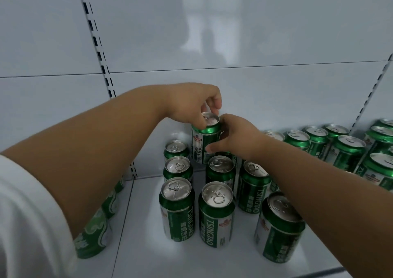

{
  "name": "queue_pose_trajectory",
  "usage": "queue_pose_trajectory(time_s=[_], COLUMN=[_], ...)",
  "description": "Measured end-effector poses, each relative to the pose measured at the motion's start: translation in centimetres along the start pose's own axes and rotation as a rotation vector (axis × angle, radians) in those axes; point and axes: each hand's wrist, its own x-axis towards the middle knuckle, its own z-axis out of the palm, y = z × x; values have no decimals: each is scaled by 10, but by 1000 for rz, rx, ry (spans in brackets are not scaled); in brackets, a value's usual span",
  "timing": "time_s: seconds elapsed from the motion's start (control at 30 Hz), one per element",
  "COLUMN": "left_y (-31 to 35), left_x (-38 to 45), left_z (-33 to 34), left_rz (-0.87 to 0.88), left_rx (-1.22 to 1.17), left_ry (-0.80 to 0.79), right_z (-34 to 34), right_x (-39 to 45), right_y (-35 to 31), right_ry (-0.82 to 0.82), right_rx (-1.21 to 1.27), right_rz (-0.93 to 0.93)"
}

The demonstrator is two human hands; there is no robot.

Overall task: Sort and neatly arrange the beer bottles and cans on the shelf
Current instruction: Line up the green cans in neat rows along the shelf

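1. The left hand (191, 105) grips the rim of a raised green can (205, 137) from above, fingers curled over its silver top
2. The right hand (236, 137) holds the same can at its 3 o'clock side, thumb across the label; the can stands higher than its neighbours, and whether it rests on cans below cannot be told
3. Below it, toward 6 o'clock, upright green cans (215, 214) stand in rows on the white shelf (148, 245), close together
4. At 3 o'clock a second group of green cans (344, 150) crowds against the back panel (234, 33)
5. At 8 o'clock, patterned green cans (93, 239) show under the left forearm, beside a white sleeve (25, 224)
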Motion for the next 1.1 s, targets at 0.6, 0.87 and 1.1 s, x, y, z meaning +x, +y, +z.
queue_pose_trajectory(time_s=[0.6, 0.87, 1.1], left_y=[5, -6, -5], left_x=[22, 4, 14], left_z=[7, -9, 15], left_rz=[-270, -82, -101], left_rx=[371, 123, 394], left_ry=[287, 64, 182], right_z=[0, -18, -4], right_x=[6, 7, 12], right_y=[1, 1, -6], right_ry=[19, -283, -24], right_rx=[236, 471, -71], right_rz=[-1, -16, -10])
